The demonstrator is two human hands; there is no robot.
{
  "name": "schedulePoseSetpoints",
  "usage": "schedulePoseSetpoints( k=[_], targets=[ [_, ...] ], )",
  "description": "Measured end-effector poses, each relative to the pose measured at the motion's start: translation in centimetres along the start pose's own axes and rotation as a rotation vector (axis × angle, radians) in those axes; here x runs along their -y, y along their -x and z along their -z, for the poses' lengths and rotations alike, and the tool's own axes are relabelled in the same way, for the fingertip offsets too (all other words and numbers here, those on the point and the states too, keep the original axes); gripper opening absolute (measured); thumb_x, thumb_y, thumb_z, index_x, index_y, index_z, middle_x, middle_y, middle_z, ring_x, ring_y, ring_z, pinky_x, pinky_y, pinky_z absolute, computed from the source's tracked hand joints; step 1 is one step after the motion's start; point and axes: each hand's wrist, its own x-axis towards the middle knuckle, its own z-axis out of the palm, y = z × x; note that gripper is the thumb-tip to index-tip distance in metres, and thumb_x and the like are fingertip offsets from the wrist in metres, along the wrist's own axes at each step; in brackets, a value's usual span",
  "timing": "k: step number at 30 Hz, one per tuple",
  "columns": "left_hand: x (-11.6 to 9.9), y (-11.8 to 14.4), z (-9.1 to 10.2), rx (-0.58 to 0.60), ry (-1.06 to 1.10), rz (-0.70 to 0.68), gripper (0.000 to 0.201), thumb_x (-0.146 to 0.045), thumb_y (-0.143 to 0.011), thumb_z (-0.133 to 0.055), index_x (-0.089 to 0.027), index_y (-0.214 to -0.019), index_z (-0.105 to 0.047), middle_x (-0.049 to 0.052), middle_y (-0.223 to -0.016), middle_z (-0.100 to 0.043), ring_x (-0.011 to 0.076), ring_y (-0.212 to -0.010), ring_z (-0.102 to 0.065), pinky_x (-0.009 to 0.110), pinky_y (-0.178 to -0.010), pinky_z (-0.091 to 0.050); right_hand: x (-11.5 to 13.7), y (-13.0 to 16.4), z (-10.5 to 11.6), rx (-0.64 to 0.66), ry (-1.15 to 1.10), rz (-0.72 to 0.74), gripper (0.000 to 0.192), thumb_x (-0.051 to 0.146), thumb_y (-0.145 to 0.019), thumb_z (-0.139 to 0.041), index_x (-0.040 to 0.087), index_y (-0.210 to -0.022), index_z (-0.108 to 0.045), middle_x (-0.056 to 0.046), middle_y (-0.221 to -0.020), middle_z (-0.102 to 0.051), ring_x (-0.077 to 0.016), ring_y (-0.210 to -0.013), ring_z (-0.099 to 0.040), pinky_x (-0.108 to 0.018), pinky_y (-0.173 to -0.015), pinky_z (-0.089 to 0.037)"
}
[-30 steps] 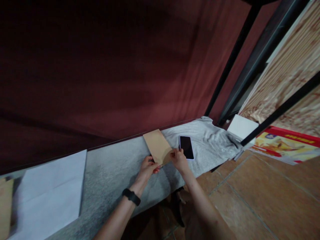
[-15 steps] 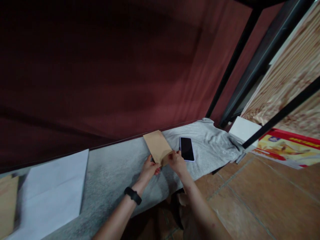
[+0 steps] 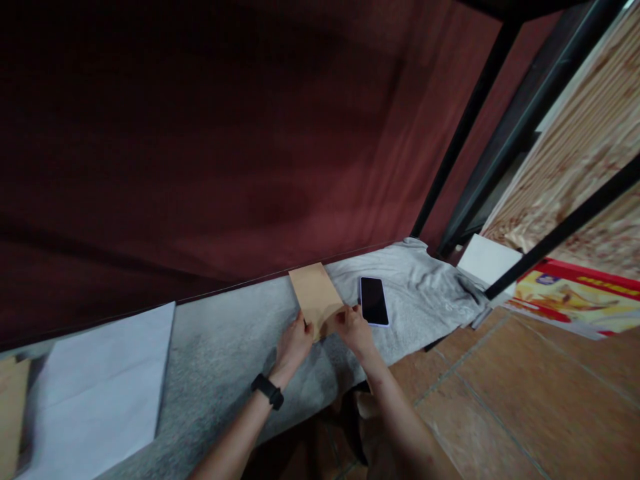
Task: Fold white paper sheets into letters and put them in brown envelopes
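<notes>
A brown paper envelope (image 3: 315, 294) lies on a grey cloth-covered bench (image 3: 225, 340) against a dark red curtain. My left hand (image 3: 294, 345), with a black wristband, grips the envelope's near left corner. My right hand (image 3: 353, 327) pinches its near right corner. A black phone (image 3: 374, 301) lies face up just right of my right hand, not touched.
A large white sheet (image 3: 103, 377) lies on the bench at the left, with a brown edge (image 3: 9, 413) beyond it. A white box (image 3: 487, 260) and a red and yellow printed carton (image 3: 575, 293) sit at the right behind black metal posts. Terracotta floor tiles (image 3: 500, 400) fill the lower right.
Both hands have drawn closer together on the envelope's near edge, and the envelope's near end has shifted slightly. The phone has not moved.
</notes>
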Motion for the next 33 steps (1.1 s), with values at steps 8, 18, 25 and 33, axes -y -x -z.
schedulePoseSetpoints(
  k=[8, 18, 25, 33],
  targets=[
    [-1.0, -0.4, 0.9, -0.059, -0.437, -0.046, 0.029, -0.027, -0.088, -0.06, -0.018, -0.115, -0.064, 0.011, -0.095, -0.074, 0.0235, -0.088, -0.068, 0.031, -0.079, -0.044, 0.2, -0.2, 0.3, 0.042, 0.012, -0.036, 0.025, 0.025, -0.098, -0.052, 0.014, -0.117, -0.065, -0.014, -0.114, -0.066, -0.0221, -0.1, -0.07, -0.026, -0.084, -0.05],
    [-1.1, -3.5, 1.0, -0.077, -0.562, -0.165, 0.026, -0.017, -0.091, -0.052, -0.012, -0.111, -0.067, 0.015, -0.107, -0.073, 0.0216, -0.099, -0.067, 0.031, -0.089, -0.049, 0.0, -0.3, 0.0, 0.043, 0.055, -0.023, 0.025, 0.029, -0.098, -0.052, 0.018, -0.116, -0.064, -0.013, -0.113, -0.066, -0.0205, -0.096, -0.071, -0.026, -0.081, -0.051],
    [-0.1, -1.0, 3.8, -0.121, -0.596, -0.178, 0.041, -0.026, -0.091, -0.052, -0.011, -0.128, -0.061, 0.016, -0.119, -0.068, 0.0243, -0.111, -0.065, 0.035, -0.096, -0.051, 1.8, 0.5, 0.1, -0.196, 0.092, 0.065, 0.04, 0.025, -0.099, -0.046, 0.015, -0.137, -0.052, -0.016, -0.126, -0.058, -0.0224, -0.089, -0.071, -0.03, -0.072, -0.053],
    [2.6, 7.8, 14.3, -0.415, -1.071, -0.011, 0.063, -0.038, -0.096, -0.044, -0.005, -0.149, -0.042, 0.023, -0.159, -0.037, 0.036, -0.148, -0.033, 0.053, -0.114, -0.036, 6.0, 3.7, -5.8, -0.069, -0.216, 0.542, 0.037, 0.011, -0.092, -0.049, 0.02, -0.124, -0.063, -0.011, -0.126, -0.062, -0.0206, -0.11, -0.065, -0.032, -0.099, -0.052]
  ],
)
